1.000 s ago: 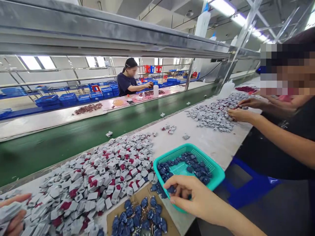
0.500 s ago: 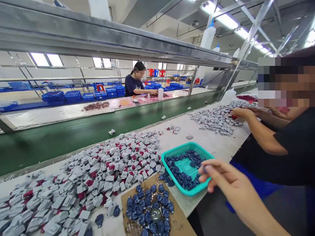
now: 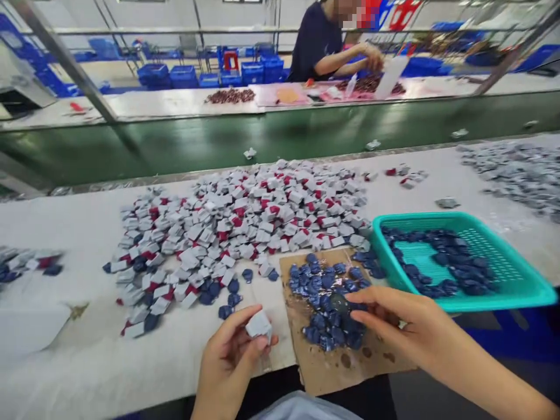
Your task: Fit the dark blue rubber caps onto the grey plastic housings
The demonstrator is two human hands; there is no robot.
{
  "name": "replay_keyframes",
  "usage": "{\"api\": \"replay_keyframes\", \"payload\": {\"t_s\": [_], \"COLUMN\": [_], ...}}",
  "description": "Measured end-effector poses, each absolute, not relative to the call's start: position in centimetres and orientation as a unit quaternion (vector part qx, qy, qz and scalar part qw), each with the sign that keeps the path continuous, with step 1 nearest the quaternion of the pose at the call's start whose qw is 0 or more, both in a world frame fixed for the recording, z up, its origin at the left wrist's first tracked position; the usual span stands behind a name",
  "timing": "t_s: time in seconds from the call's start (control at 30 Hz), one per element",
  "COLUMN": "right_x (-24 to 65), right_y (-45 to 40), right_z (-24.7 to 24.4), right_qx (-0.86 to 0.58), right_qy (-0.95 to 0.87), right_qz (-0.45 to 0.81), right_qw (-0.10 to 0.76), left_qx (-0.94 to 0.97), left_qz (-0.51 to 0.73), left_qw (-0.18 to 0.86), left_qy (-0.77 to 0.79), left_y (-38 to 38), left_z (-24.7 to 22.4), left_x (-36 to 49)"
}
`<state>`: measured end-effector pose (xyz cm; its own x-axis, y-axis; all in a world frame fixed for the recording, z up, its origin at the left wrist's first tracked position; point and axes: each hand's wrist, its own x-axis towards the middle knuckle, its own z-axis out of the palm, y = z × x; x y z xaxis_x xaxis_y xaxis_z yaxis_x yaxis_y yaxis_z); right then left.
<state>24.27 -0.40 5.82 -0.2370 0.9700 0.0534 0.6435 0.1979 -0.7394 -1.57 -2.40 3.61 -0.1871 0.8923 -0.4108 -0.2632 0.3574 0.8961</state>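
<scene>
This is a factory floor, set up for handwork on small parts. A long white table (image 3: 70,227) bears a heap of grey pieces (image 3: 245,216) in the middle and a slotted green basket (image 3: 522,286) just past three o'clock. A green belt (image 3: 184,140) runs across at twelve, with a second work surface (image 3: 161,106) beyond it. There a co-worker (image 3: 317,44) sits between twelve and one. Blue crates (image 3: 252,73) stand around eleven; a metal post (image 3: 67,61) rises at ten.
</scene>
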Motion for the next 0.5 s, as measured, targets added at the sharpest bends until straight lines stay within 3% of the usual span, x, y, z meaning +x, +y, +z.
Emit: {"api": "replay_keyframes", "payload": {"t_s": [0.27,0.5], "right_x": [24.3,23.8], "right_y": [-0.2,0.8], "right_z": [4.8,5.0], "right_qx": [-0.461,-0.443], "right_qy": [-0.865,-0.888], "right_qz": [0.123,0.107], "right_qw": [0.158,0.059], "left_qx": [0.263,0.257], "left_qz": [0.511,0.509], "left_qw": [0.617,0.616], "left_qy": [0.538,0.544], "left_y": [-2.4,-1.8], "left_z": [3.4,3.5], "left_x": [-1.9,-1.6]}}
